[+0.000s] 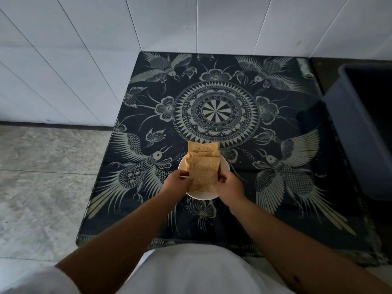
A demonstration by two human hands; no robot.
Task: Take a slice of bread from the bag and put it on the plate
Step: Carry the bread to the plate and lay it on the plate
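Gripping the top bread slice (203,174) between them, left hand (177,183) and right hand (230,186) fingers clamp its side edges above the white plate (201,196) stacked with other slices (202,148).

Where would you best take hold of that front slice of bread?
By its two side edges near the bottom, one hand from each side, as the left hand and right hand hold it now. The front slice is broad, thin and floppy-looking over the plate.

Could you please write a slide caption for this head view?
Both hands, left and right, hold a bread slice over the white plate on the patterned table.
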